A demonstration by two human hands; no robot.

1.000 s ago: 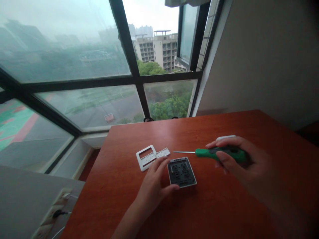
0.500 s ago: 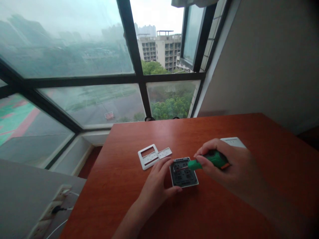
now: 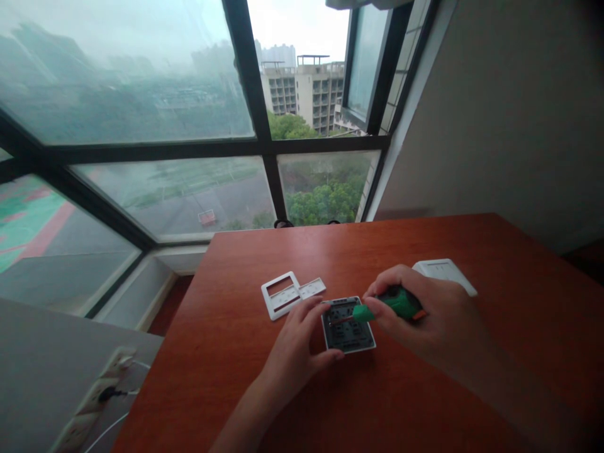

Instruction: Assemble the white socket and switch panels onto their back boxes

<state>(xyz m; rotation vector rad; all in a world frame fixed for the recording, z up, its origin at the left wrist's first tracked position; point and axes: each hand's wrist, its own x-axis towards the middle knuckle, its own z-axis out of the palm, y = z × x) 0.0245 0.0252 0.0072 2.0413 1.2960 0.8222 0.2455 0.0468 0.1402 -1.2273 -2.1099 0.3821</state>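
Single view, from camera worn on person's head. Looks forward and down across desk (image 3: pixel 212 352) from its near side. Left hand (image 3: pixel 293 343) and right hand (image 3: pixel 427 308) near, in lower half of frame, seen from above and behind. Desk's far edge crosses about mid-height. Above it, view runs on to window (image 3: pixel 160 152) and, through it, far-off building (image 3: pixel 321 94). Wide field: wall (image 3: pixel 500 113) bounds right side; sockets (image 3: pixel 89 409) show at lower left.
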